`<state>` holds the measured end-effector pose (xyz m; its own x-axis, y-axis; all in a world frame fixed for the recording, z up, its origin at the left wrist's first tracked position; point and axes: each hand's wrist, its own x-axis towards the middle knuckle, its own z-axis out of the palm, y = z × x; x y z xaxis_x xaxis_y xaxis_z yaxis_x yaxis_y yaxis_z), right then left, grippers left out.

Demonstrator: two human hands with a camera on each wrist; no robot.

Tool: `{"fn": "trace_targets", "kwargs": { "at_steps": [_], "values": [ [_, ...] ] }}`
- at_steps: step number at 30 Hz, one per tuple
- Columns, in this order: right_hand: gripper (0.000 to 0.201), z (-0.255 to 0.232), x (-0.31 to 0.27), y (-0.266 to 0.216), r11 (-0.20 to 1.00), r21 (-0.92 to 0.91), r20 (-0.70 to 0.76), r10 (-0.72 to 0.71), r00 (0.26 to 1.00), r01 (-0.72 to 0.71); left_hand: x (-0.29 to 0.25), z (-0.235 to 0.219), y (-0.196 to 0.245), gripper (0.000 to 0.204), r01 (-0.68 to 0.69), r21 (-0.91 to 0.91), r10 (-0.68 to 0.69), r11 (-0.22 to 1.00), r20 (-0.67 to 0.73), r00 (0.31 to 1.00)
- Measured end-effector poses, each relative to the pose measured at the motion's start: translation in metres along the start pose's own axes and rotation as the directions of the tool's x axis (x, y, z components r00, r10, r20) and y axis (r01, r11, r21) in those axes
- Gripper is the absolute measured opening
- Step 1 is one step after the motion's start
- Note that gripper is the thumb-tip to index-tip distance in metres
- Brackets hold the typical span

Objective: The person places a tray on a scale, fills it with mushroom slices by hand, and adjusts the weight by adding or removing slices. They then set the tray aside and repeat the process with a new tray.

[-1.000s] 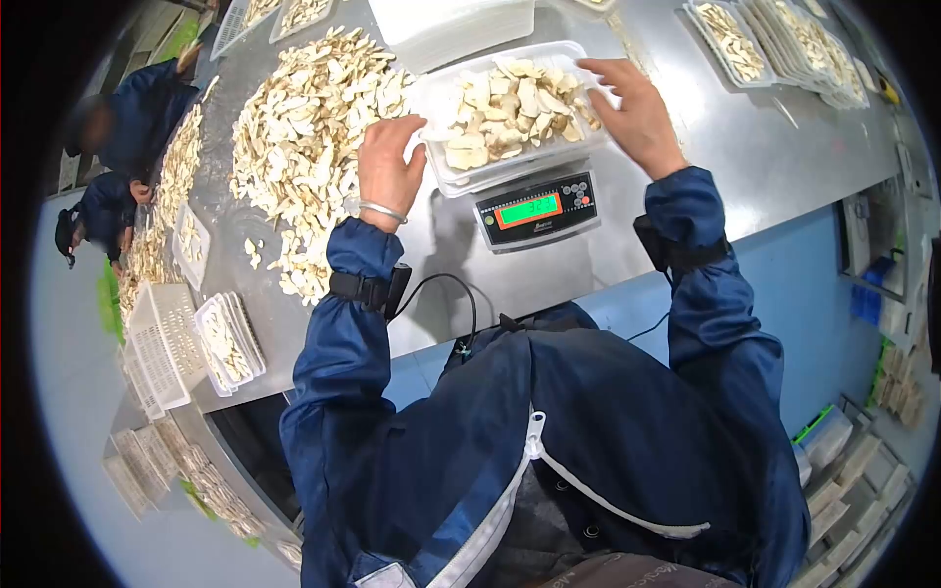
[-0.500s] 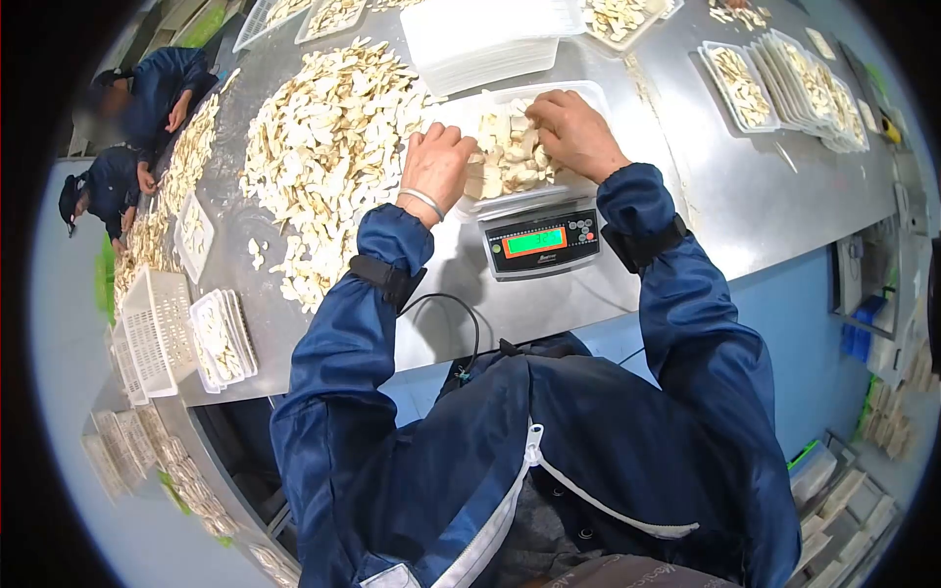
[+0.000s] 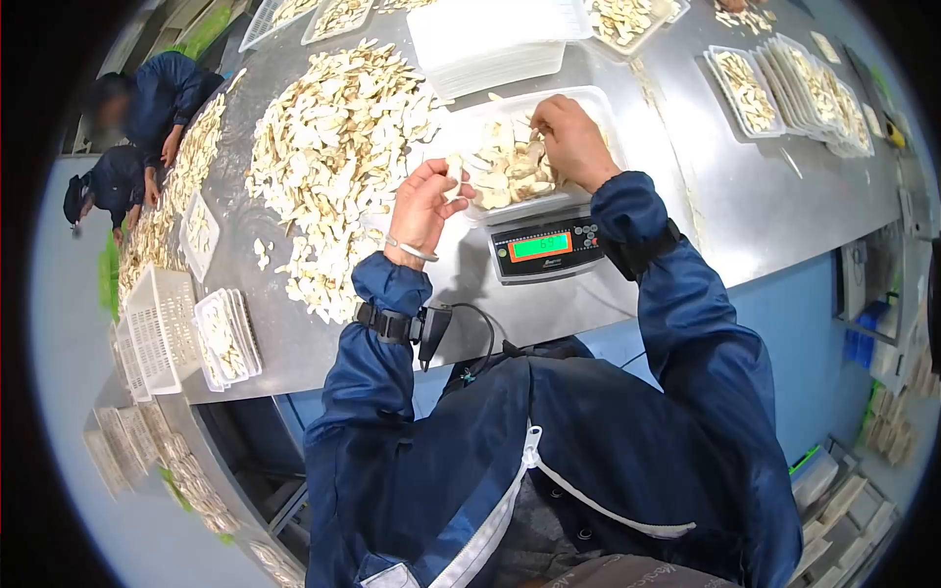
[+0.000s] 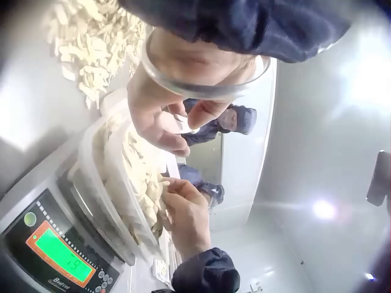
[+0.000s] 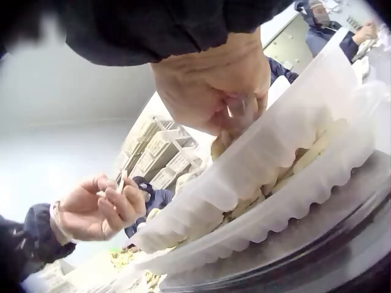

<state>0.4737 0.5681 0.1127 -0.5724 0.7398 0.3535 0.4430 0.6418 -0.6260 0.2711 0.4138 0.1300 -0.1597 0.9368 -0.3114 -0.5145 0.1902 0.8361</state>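
A white plastic tray (image 3: 594, 98) of dried mushroom slices (image 3: 508, 176) sits on a black digital scale (image 3: 547, 265) with a lit green display. Just left of the tray, my left hand (image 3: 420, 214) is raised, palm turned up, pinching one pale slice (image 3: 454, 167) between thumb and fingers. My right hand (image 3: 578, 145) reaches over the tray's right side, fingers bent down among the slices. In the right wrist view its fingertips pinch a brownish mushroom slice (image 5: 219, 148), partly hidden by the tray wall.
A large heap of slices (image 3: 333, 147) covers the table to the left. Stacked white trays (image 3: 490, 64) stand behind the scale. Filled trays (image 3: 745, 88) line the back right, and a white basket (image 3: 162, 323) stands front left. Two other people (image 3: 162, 98) work at far left.
Both hands have come in from the tray's sides to its slices. The left has since drawn back left with a slice; the right stays over the tray. The display's figure has changed.
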Motion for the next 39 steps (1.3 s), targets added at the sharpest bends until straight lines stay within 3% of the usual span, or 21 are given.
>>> {"fn": "trace_targets", "kwargs": {
  "at_steps": [4, 5, 9, 10, 13, 15, 17, 18, 19, 21, 23, 24, 25, 27, 31, 32, 35, 36, 39],
  "values": [
    [0.021, -0.007, 0.000, 0.010, 0.880, 0.371, -0.008, 0.322, 0.947, -0.296, -0.007, 0.004, -0.004, 0.020, 0.080, -0.075, -0.075, 0.994, 0.071, 0.995],
    [0.019, -0.013, 0.003, 0.020, 0.897, 0.329, 0.007, 0.311, 0.950, -0.296, -0.007, 0.003, -0.006, 0.022, 0.102, -0.110, -0.091, 0.989, 0.099, 0.991],
    [0.018, -0.045, 0.011, 0.005, 0.696, 0.646, 0.116, 0.316, 0.942, -0.313, -0.009, 0.016, -0.001, 0.037, 0.170, -0.111, -0.154, 0.979, 0.138, 0.978],
    [0.018, -0.054, 0.012, -0.010, 0.631, 0.707, 0.143, 0.315, 0.938, -0.320, -0.007, 0.018, -0.003, 0.052, 0.179, -0.076, -0.166, 0.981, 0.148, 0.975],
    [0.020, -0.052, 0.016, -0.054, 0.701, 0.696, 0.175, 0.043, 0.984, -0.154, -0.008, 0.036, 0.000, 0.066, 0.254, -0.261, -0.183, 0.932, 0.267, 0.946],
    [0.019, -0.035, 0.013, -0.084, 0.760, 0.638, 0.308, -0.108, 0.945, -0.121, -0.013, 0.047, 0.001, 0.076, 0.268, -0.397, -0.192, 0.878, 0.220, 0.956],
    [0.019, -0.037, 0.009, -0.116, 0.923, 0.384, 0.381, -0.170, 0.909, 0.011, -0.016, 0.029, -0.009, 0.075, 0.316, -0.559, -0.165, 0.767, 0.304, 0.938],
    [0.019, -0.026, 0.008, -0.106, 0.906, 0.326, 0.168, -0.336, 0.927, 0.269, -0.013, 0.007, -0.020, 0.069, 0.388, -0.652, -0.200, 0.651, 0.346, 0.917],
    [0.020, -0.032, 0.007, -0.105, 0.884, 0.374, 0.075, -0.331, 0.941, 0.281, -0.019, -0.004, -0.024, 0.063, 0.397, -0.682, -0.085, 0.614, 0.442, 0.893],
    [0.020, -0.056, 0.006, -0.093, 0.908, 0.407, 0.073, -0.143, 0.987, 0.102, -0.033, -0.032, -0.020, 0.054, 0.315, -0.680, -0.062, 0.663, 0.369, 0.927],
    [0.019, -0.077, 0.000, -0.060, 0.932, 0.361, 0.040, -0.043, 0.998, 0.026, -0.044, -0.060, -0.013, 0.049, 0.189, -0.717, 0.053, 0.671, 0.301, 0.952],
    [0.018, -0.086, -0.005, -0.043, 0.955, 0.296, 0.040, 0.022, 0.999, -0.033, -0.052, -0.079, -0.005, 0.044, 0.067, -0.678, 0.034, 0.732, 0.134, 0.990],
    [0.018, -0.094, -0.012, -0.028, 0.969, 0.230, 0.034, 0.086, 0.996, -0.091, -0.057, -0.096, 0.003, 0.040, 0.026, -0.692, 0.084, 0.721, 0.125, 0.989],
    [0.018, -0.107, -0.030, -0.007, 0.948, 0.292, -0.045, 0.149, 0.988, -0.130, -0.064, -0.129, 0.016, 0.036, -0.133, -0.542, 0.038, 0.830, -0.183, 0.982],
    [0.019, -0.123, -0.063, 0.001, 0.892, 0.315, -0.074, 0.363, 0.929, -0.324, -0.068, -0.195, 0.022, 0.033, -0.147, -0.253, 0.068, 0.956, -0.294, 0.953],
    [0.019, -0.123, -0.070, 0.007, 0.870, 0.333, -0.069, 0.408, 0.911, -0.364, -0.069, -0.209, 0.021, 0.033, -0.139, -0.181, 0.088, 0.974, -0.268, 0.959],
    [0.018, -0.124, -0.089, 0.014, 0.847, 0.307, -0.013, 0.460, 0.888, -0.435, -0.073, -0.186, 0.039, 0.034, -0.074, 0.022, 0.074, 0.997, -0.543, 0.837],
    [0.017, -0.124, -0.093, 0.009, 0.848, 0.281, -0.027, 0.476, 0.879, -0.450, -0.073, -0.194, 0.040, 0.035, -0.072, 0.042, 0.083, 0.997, -0.548, 0.832],
    [0.018, -0.118, -0.104, 0.013, 0.849, 0.283, -0.101, 0.490, 0.866, -0.447, -0.058, -0.239, 0.039, 0.037, -0.090, 0.493, 0.384, 0.866, -0.536, 0.752]
  ]
}}
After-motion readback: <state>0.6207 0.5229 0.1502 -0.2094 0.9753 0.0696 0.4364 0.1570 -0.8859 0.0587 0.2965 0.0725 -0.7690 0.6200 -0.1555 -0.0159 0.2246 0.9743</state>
